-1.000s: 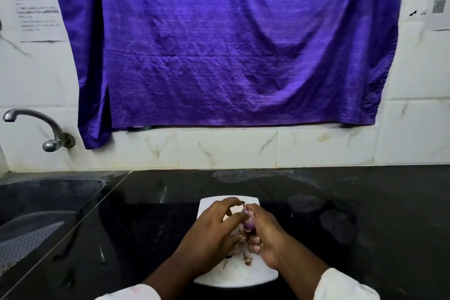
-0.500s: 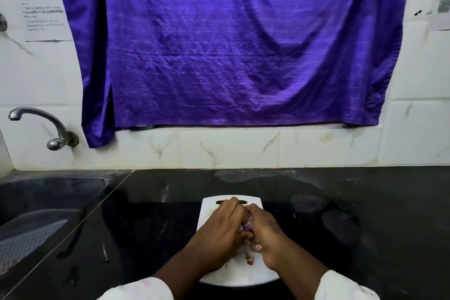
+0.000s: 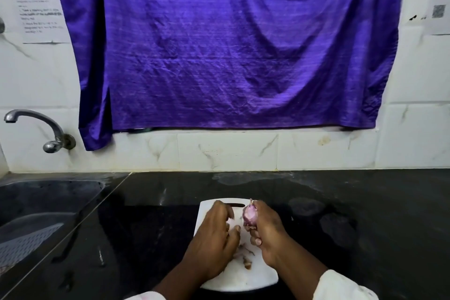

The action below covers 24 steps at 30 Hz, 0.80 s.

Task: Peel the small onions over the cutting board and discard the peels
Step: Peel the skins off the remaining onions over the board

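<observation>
Your right hand is gripping one small purple onion, partly peeled, above the far end of the single white cutting board lying on the black counter. Your left hand is hovering just beside the onion, thumb and fingers curled loosely, and whether they are pinching a peel is unclear. One small heap of brown peels is lying on the board between your two wrists.

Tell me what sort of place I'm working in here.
Most likely a home kitchen: a dark stone counter with a sink and tap on the left, tiled wall behind, and a cutting board with an onion being peeled.
</observation>
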### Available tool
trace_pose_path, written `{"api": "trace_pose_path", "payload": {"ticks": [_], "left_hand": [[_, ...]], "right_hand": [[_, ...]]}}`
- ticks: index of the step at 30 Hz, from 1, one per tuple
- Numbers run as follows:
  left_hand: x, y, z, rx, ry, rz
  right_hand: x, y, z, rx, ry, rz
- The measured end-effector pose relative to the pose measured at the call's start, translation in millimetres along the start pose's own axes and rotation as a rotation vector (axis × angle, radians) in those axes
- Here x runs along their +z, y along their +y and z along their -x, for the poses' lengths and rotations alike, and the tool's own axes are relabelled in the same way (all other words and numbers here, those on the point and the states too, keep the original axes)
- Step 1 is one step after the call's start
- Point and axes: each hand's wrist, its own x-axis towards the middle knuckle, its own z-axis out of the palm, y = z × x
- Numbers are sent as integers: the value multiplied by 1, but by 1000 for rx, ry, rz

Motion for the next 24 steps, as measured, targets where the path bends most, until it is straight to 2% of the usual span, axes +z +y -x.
{"api": "trace_pose_path", "payload": {"ticks": [4, 7, 10, 14, 20, 24], "left_hand": [[-3, 18, -14, -262, 93, 349], [-1, 24, -17, -314, 70, 466], [1, 22, -14, -274, 54, 430], [5, 25, -11, -141, 57, 254], [8, 25, -10, -98, 70, 168], [-1, 30, -9, -56, -19, 116]], "right_hand": [[2, 7, -4, -53, -51, 81], [5, 11, -5, -109, -66, 100], [5, 14, -4, -122, -107, 91], [10, 19, -1, -165, -111, 59], [19, 20, 9, -218, -118, 104], [16, 20, 16, -285, -122, 95]]}}
